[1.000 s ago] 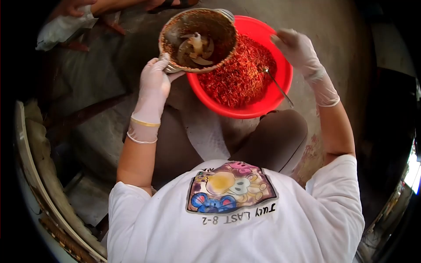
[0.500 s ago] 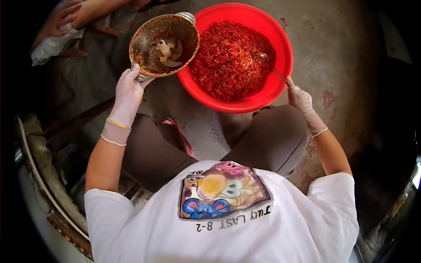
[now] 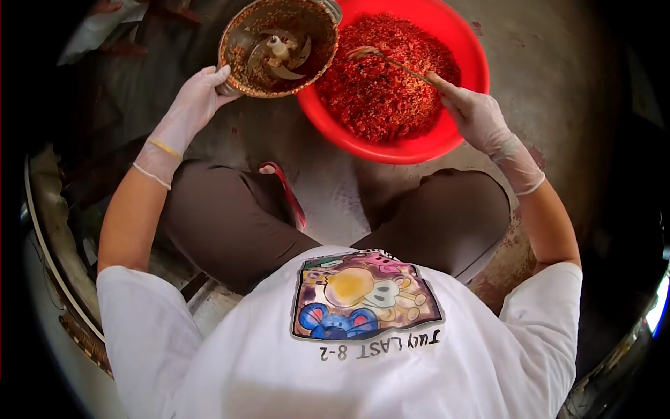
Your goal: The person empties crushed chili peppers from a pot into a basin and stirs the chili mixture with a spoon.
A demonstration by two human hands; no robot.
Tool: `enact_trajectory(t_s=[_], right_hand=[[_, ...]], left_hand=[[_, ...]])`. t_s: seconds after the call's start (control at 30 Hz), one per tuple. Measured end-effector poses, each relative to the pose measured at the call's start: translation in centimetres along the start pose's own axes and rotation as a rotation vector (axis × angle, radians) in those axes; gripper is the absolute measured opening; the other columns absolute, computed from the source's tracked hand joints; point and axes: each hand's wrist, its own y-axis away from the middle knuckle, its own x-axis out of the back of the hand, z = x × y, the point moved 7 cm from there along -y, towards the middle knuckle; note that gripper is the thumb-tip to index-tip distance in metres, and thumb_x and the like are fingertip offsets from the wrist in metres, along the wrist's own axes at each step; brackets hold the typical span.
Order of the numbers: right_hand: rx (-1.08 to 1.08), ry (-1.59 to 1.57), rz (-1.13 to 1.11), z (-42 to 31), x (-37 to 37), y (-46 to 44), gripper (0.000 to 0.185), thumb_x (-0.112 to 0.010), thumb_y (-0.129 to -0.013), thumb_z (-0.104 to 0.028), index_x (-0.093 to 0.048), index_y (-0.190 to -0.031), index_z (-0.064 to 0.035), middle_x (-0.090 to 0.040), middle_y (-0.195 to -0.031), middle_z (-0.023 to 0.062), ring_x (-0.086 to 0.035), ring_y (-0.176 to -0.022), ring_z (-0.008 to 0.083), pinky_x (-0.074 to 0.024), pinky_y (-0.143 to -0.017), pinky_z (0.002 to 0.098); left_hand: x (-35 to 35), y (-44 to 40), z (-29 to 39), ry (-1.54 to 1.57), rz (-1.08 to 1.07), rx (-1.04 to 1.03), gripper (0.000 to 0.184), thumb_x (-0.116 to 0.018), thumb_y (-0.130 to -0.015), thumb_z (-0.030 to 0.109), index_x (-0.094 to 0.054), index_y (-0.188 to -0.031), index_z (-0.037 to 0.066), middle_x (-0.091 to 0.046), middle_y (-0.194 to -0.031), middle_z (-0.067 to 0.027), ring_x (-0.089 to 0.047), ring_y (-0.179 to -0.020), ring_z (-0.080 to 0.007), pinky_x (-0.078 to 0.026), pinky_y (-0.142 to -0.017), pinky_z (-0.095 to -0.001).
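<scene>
My left hand (image 3: 197,98), in a thin clear glove, grips the near handle of a metal grinder bowl (image 3: 241,70). This bowl is tilted towards me, its far side overlapping the basin's left rim. Inside are curved blades (image 3: 287,72) on a central hub, with reddish bits stuck to the walls. My gloved right hand (image 3: 476,115) is closed on the thin handle of a spoon (image 3: 394,63). The spoon's head lies over the chopped red chili mixture (image 3: 391,101), near the grinder bowl. A wide red plastic basin (image 3: 477,63) holds that mixture.
The basin is on the concrete floor (image 3: 551,91), beyond my knees (image 3: 447,216). Part of another person's light-coloured footwear (image 3: 98,31) shows at the upper left. A curved edge of furniture (image 3: 52,258) runs along the left side. My foot in a red slipper (image 3: 287,192) is below the bowl.
My right hand has carried the spoon left across the basin, from its right side towards the grinder bowl. The bowl stays in my left hand. The whole view has shifted slightly.
</scene>
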Motion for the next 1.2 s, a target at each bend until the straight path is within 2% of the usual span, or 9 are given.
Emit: enact_trajectory(t_s=[0.13,0.23,0.4,0.5,0.63,0.9,1.03,1.1,1.2], right_hand=[[0.118,0.211,-0.274,-2.9,-4.0,-2.8,0.054,-0.049,-0.089,-0.014,-0.039,-0.141,-0.0229,-0.062,-0.078,0.008,-0.063,-0.066,0.0261,-0.0478,-0.055,0.0407],[0.128,0.365,-0.402,-4.4,-6.4,-4.3,0.059,-0.049,-0.087,-0.011,-0.034,-0.144,-0.0208,-0.061,-0.08,0.0091,-0.062,-0.065,0.0254,-0.0492,-0.056,0.0403],[0.313,0.54,-0.407,-4.7,-9.3,-2.5,0.065,-0.05,-0.084,-0.008,-0.032,-0.145,-0.0215,-0.057,-0.076,0.0084,-0.062,-0.062,0.0233,-0.049,-0.048,0.0363],[0.304,0.531,-0.529,-3.8,-9.1,0.0,0.065,-0.049,-0.083,-0.006,-0.032,-0.144,-0.0223,-0.056,-0.076,0.0086,-0.062,-0.061,0.0233,-0.0491,-0.049,0.0368],[0.267,0.536,-0.57,-1.6,-7.5,3.8,0.066,-0.05,-0.082,-0.005,-0.034,-0.143,-0.0235,-0.054,-0.073,0.0071,-0.06,-0.064,0.0231,-0.0492,-0.052,0.0374],[0.194,0.426,-0.297,-2.2,-10.6,-1.3,0.068,-0.051,-0.083,-0.006,-0.031,-0.145,-0.0252,-0.054,-0.076,0.0077,-0.06,-0.066,0.024,-0.0494,-0.054,0.0379],[0.233,0.485,-0.335,-2.3,-12.9,-3.0,0.067,-0.05,-0.084,-0.006,-0.031,-0.145,-0.024,-0.055,-0.076,0.0081,-0.061,-0.067,0.0238,-0.0502,-0.056,0.0372],[0.216,0.507,-0.445,-2.1,-13.0,-2.0,0.066,-0.05,-0.085,-0.006,-0.031,-0.145,-0.0232,-0.055,-0.077,0.008,-0.062,-0.068,0.0236,-0.0504,-0.056,0.0369],[0.316,0.517,-0.44,-1.4,-11.4,1.5,0.067,-0.05,-0.082,-0.005,-0.032,-0.145,-0.0225,-0.052,-0.072,0.0065,-0.058,-0.062,0.0223,-0.0489,-0.054,0.0361]], left_hand=[[-0.4,0.2,0.7,-0.011,0.044,-0.005,0.02,-0.046,-0.098,0.017,-0.051,-0.11,0.001,-0.059,-0.114,-0.0103,-0.057,-0.107,-0.0203,-0.041,-0.102,-0.042],[0.2,-0.3,0.3,-0.015,0.039,-0.014,0.019,-0.047,-0.098,0.017,-0.052,-0.107,0.002,-0.059,-0.113,-0.0104,-0.058,-0.106,-0.0203,-0.041,-0.103,-0.0415],[0.7,-0.3,0.0,-0.028,0.03,-0.043,0.022,-0.05,-0.096,0.017,-0.052,-0.107,-0.002,-0.058,-0.115,-0.0143,-0.057,-0.107,-0.0226,-0.043,-0.102,-0.0423],[1.0,-0.6,-0.2,0.0,-0.043,-0.043,0.019,-0.051,-0.096,0.017,-0.053,-0.103,-0.001,-0.059,-0.112,-0.0138,-0.057,-0.106,-0.022,-0.044,-0.101,-0.0428],[1.3,-0.6,-0.1,-0.012,-0.034,-0.034,0.02,-0.051,-0.096,0.019,-0.052,-0.103,0.001,-0.06,-0.108,-0.0104,-0.058,-0.103,-0.0189,-0.041,-0.103,-0.0416],[1.2,-0.6,0.4,-0.033,0.022,-0.058,0.017,-0.056,-0.094,0.019,-0.052,-0.092,0.002,-0.059,-0.102,-0.0108,-0.058,-0.099,-0.0207,-0.045,-0.099,-0.0463],[1.1,-0.5,0.3,-0.046,0.022,-0.037,0.018,-0.055,-0.094,0.02,-0.054,-0.098,0.002,-0.06,-0.103,-0.0101,-0.058,-0.1,-0.0201,-0.043,-0.1,-0.0453],[1.6,-1.1,-0.1,-0.054,0.013,-0.021,0.023,-0.054,-0.095,0.022,-0.055,-0.105,0.002,-0.062,-0.107,-0.0088,-0.059,-0.102,-0.019,-0.04,-0.103,-0.0443],[1.9,-1.4,-0.2,-0.053,-0.019,-0.012,0.024,-0.053,-0.095,0.023,-0.055,-0.107,0.002,-0.062,-0.107,-0.009,-0.059,-0.102,-0.0188,-0.039,-0.103,-0.044]])
